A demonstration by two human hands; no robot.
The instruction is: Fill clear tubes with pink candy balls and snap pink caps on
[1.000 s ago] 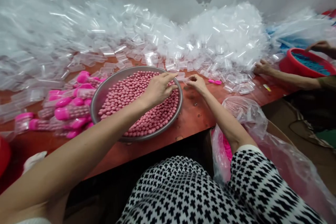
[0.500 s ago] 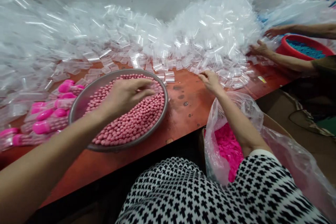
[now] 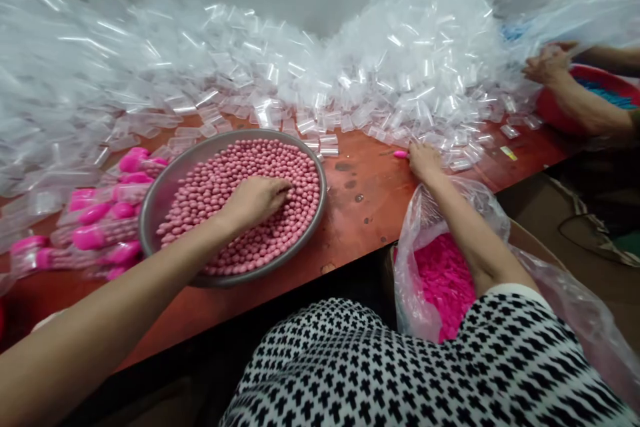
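My left hand (image 3: 257, 201) reaches down into a grey bowl (image 3: 233, 278) of pink balls (image 3: 240, 161). Its fingers are closed and press in among the balls; whatever they hold is hidden. Over the red table, at the near edge of a heap of clear plastic tubes (image 3: 320, 90), is my right hand (image 3: 425, 161), closed. A small bright pink plastic piece (image 3: 400, 155) sticks out from its fingertips, pointing left. Clear tubes with pink caps and pink balls inside (image 3: 100, 223) lie in a pile left of the bowl.
Below my right forearm stands an open clear bag (image 3: 407, 280) holding many pink plastic pieces (image 3: 447, 280). At the far right another person's hands (image 3: 550, 65) work beside a red basin (image 3: 560, 107) with blue contents. The table's front edge (image 3: 295, 283) runs diagonally before me.
My left hand has gone down into the balls. A pink piece now shows in my right hand, which has shifted slightly right. The other person's hands have come together over the red basin.
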